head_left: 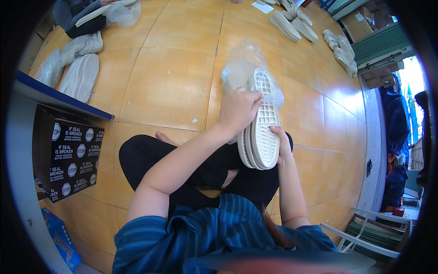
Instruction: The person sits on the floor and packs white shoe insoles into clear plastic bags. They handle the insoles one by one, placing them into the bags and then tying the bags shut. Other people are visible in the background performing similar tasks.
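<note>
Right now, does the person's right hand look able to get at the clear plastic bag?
Probably yes, if the right hand loosens on the pale soles: the clear plastic bag covers the top one's far end, and nothing visible blocks the right edge.

The scene is viewed from the wearer's head through one fisheye lens, faced steeply downward and forward. The left hand (241,109) and right hand (284,145) are seen from close above; the floor (178,84) is spread beyond.

R hand (284,145) has most fingers hidden behind soles (265,145), & 1 co-worker (73,14) cut off at pic's top edge.
</note>
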A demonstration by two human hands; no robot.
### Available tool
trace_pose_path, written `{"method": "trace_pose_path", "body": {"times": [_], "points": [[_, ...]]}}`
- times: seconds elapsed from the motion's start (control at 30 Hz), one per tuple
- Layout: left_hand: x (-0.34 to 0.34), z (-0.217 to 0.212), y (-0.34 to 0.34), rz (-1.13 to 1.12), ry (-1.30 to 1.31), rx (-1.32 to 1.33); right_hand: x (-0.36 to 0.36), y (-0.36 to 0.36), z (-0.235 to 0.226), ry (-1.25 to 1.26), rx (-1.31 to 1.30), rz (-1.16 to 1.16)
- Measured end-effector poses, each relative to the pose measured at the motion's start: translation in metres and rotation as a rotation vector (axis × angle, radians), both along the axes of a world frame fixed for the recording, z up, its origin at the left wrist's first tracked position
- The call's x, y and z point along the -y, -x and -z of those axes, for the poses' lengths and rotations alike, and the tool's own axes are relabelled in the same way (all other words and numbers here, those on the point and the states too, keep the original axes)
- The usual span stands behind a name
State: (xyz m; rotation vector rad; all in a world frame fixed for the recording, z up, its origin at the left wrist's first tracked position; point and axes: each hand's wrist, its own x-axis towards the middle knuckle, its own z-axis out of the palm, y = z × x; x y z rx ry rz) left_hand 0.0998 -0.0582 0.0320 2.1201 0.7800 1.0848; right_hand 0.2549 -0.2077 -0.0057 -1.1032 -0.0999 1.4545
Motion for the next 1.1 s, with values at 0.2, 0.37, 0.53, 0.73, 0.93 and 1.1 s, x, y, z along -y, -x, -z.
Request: {"method": "trace_pose_path", "body": {"times": [0.2,0.37,0.53,0.73,0.93,1.1], "points": [[0.002,0.004,0.013,0.207,0.041,0.223,-0.031,-0.004,0.02,0.03,-0.081,0.066],[0.004,0.006,0.02,0.326,0.084,0.252,-0.042,-0.013,0.018,-0.088,-0.032,0.103],[0.013,0.009,0.009,0.33,0.178,0.3,-0.091,-0.014,0.018,-0.09,0.227,0.105],[0.021,0.013,0.01,0.425,0.282,0.271,-0.134,-0.006,0.002,-0.122,0.436,0.038],[0.043,0.026,-0.001,0.474,0.311,0.274,-0.159,-0.025,-0.001,-0.045,0.859,-0.053],[0.025,0.021,0.004,0.647,0.477,0.338,-0.145,-0.077,0.031,-0.15,1.389,-0.31]]}}
